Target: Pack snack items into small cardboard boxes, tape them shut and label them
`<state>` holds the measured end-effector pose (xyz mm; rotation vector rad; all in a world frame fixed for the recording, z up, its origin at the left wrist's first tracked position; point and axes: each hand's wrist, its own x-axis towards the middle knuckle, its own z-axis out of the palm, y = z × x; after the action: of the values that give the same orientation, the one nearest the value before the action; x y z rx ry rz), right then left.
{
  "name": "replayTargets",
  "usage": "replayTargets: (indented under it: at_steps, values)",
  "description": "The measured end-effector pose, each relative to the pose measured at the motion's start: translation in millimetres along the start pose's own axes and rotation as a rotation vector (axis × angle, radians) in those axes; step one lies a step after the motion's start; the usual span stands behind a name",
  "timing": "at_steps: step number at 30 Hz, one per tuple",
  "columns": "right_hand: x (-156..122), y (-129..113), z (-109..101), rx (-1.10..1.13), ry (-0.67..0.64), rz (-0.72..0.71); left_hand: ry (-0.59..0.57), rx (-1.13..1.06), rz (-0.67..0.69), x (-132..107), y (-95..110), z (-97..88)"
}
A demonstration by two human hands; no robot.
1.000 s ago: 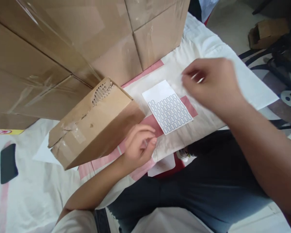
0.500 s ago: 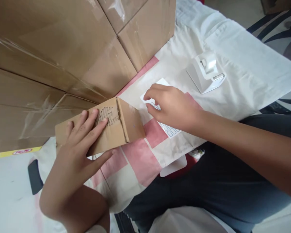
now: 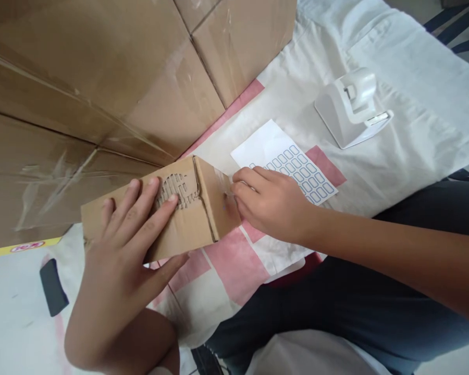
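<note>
A small brown cardboard box [image 3: 187, 229] lies on the cloth, with a torn, corrugated patch on its top. My left hand [image 3: 128, 245] rests on that top, fingers spread flat and thumb stretched along the near side. At the box's right end, my right hand [image 3: 273, 200] is closed in a pinch, its fingertips against or very close to the end face. Whatever lies between those fingertips is hidden or too small to make out. Partly beneath the right hand is a white sheet of blue-outlined labels [image 3: 312, 179].
Large taped cardboard boxes [image 3: 101, 78] are stacked along the back left. A white tape dispenser [image 3: 354, 112] stands at the right on the white and pink cloth [image 3: 234, 265]. A dark oblong object [image 3: 53, 287] lies at the far left. My legs are at the near edge.
My right hand has moved left and down from over the label sheet to the box's end, its fingers now closed together. My left hand stays on the box. The view has shifted slightly.
</note>
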<state>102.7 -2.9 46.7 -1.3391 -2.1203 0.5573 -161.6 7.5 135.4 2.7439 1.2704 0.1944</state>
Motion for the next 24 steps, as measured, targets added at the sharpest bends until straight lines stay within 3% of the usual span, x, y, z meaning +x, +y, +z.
replayTargets:
  at_steps: [4, 8, 10, 15, 24]
  values:
    - [-6, -10, -6, 0.510, -0.023, 0.167, -0.010, -0.003, -0.030, 0, 0, 2.2]
    - [-20, -18, -23, 0.771, -0.196, 0.226, -0.017, -0.013, 0.005, -2, -1, 2.7]
    - [-28, -20, -28, 0.841, -0.246, 0.260, -0.029, 0.015, 0.011, -2, 0, 2.2]
    - [-34, -23, -22, 0.886, -0.204, 0.359, -0.064, 0.088, 0.004, -2, 3, 0.4]
    - [-6, -21, -17, 0.950, -0.098, 0.440, -0.061, 0.111, 0.000, -2, 1, 2.0]
